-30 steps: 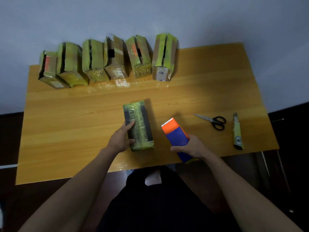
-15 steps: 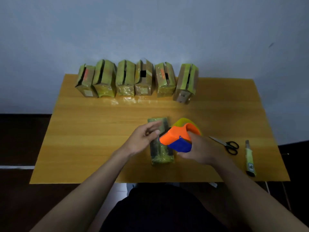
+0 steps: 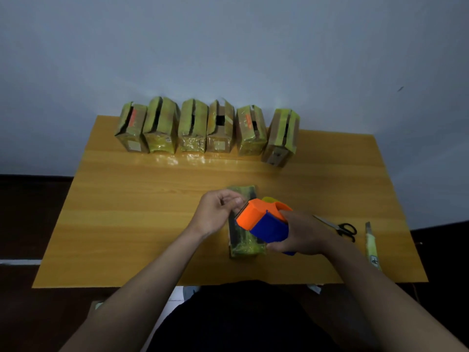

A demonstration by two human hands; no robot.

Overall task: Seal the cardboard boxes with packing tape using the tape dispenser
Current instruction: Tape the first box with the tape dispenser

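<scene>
A small cardboard box (image 3: 245,243) wrapped in yellow-green tape lies near the front of the wooden table (image 3: 132,219). My right hand (image 3: 300,233) grips the orange and blue tape dispenser (image 3: 264,219) and holds it above the box, its toothed front edge pointing left. My left hand (image 3: 218,213) is at that front edge with its fingers curled, pinching at the tape end there. The hands and dispenser hide the box's middle.
Several taped boxes (image 3: 193,128) with open top slits stand in a row along the table's back edge by the wall. Black-handled scissors (image 3: 340,228) and a yellow utility knife (image 3: 371,246) lie at the right of the table.
My right hand lifted the dispenser off the table and brought it over the box. My left hand left the box's side and came up to the dispenser's front edge.
</scene>
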